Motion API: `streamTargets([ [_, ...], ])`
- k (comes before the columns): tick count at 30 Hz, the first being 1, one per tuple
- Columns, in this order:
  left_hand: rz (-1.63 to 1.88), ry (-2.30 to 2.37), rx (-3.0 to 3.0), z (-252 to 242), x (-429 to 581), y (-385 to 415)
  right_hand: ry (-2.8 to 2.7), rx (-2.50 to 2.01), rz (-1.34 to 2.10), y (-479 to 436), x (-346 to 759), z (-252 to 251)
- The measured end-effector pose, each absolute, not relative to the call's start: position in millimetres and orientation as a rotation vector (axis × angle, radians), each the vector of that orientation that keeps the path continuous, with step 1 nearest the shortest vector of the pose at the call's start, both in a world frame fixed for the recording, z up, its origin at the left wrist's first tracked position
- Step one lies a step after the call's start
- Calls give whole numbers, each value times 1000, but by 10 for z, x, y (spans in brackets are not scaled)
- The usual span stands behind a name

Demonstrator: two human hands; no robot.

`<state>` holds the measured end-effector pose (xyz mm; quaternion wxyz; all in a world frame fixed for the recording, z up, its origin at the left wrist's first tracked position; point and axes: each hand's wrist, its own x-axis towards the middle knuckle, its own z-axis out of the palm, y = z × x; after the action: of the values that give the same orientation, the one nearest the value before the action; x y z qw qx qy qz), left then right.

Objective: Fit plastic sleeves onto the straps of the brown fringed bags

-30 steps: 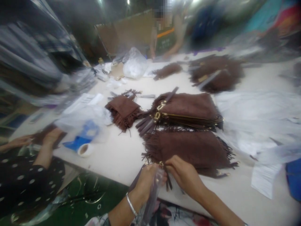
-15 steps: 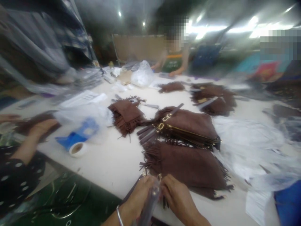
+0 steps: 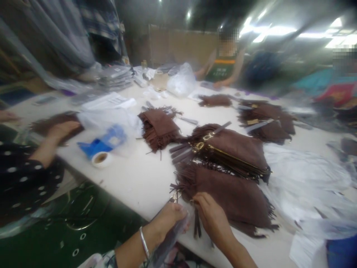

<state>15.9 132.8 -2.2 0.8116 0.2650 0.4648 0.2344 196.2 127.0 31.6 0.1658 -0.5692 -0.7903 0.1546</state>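
Note:
Near the table's front edge my left hand (image 3: 170,219), with a silver bangle at its wrist, is closed round a strap wrapped in clear plastic (image 3: 167,242). A metal clasp (image 3: 175,196) shows just beyond its fingers. My right hand (image 3: 209,214) pinches a small piece at the left end of a brown fringed bag (image 3: 231,193), with dark strips (image 3: 197,225) hanging below the fingers. The bag lies flat on the table. Behind it is a stack of brown bags (image 3: 237,149) with gold zips and clasps.
A tape roll (image 3: 100,159) and blue-printed plastic (image 3: 106,141) lie left of a brown fringed pile (image 3: 160,128). Crumpled white plastic (image 3: 306,175) covers the right side. At far left a person's hand (image 3: 63,130) rests on a brown bag. Another person in a green apron (image 3: 224,69) is across the table.
The view has shifted, so most things appear farther right. My hands have moved slightly apart, with the right one now at the bag's left end.

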Motion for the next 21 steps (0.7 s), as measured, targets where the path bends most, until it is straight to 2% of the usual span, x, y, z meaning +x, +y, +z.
streamTargets([
  [6, 409, 1099, 921, 158, 46, 1681, -2348, -1537, 484, 1377, 2000, 237],
  [21, 219, 1287, 1032, 310, 275, 1814, -2195, -1380, 617, 1399, 2075, 166],
])
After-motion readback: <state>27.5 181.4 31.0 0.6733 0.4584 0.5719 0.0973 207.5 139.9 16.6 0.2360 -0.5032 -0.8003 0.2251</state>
